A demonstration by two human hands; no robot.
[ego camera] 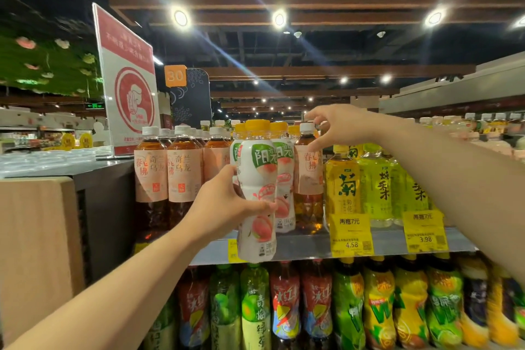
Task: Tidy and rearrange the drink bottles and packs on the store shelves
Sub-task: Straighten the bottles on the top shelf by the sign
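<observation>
A: What is the biggest thing here?

B: The top shelf (312, 247). It runs across the middle, full of drink bottles. On its left stand brown tea bottles (167, 170) with white caps. On its right stand yellow and green tea bottles (369, 179). Under it is a lower shelf row of bright bottles (341, 307). Far left is a dark bench (42, 165) with a red sign (129, 82) on it.

A: What is the left hand doing?

B: The left hand (224, 207) holds a white peach bottle (257, 193) with a yellow cap. Its fingers (264, 206) curl round the bottle's middle. The bottle stands upright, out in front of the shelf edge. Its bottom hangs lower than the shelf board.

A: And the right hand?

B: The right hand (338, 125) is up high. Its fingers are spread apart and hold nothing. They reach down over one brown bottle (308, 176) with a white cap. I think a fingertip just touches the label, but I cannot be sure.

A: Where is that brown bottle?

B: It stands upright, alone, just right of the other peach bottles (282, 179), away from its brown friends on the left. So it looks out of place.

A: Which hand is nearer to it?

B: The right one. The cap sits just below and left of those fingers. The bottle's long way goes up and down, so I guess the hand would close on the neck from above and lift it straight up.
</observation>
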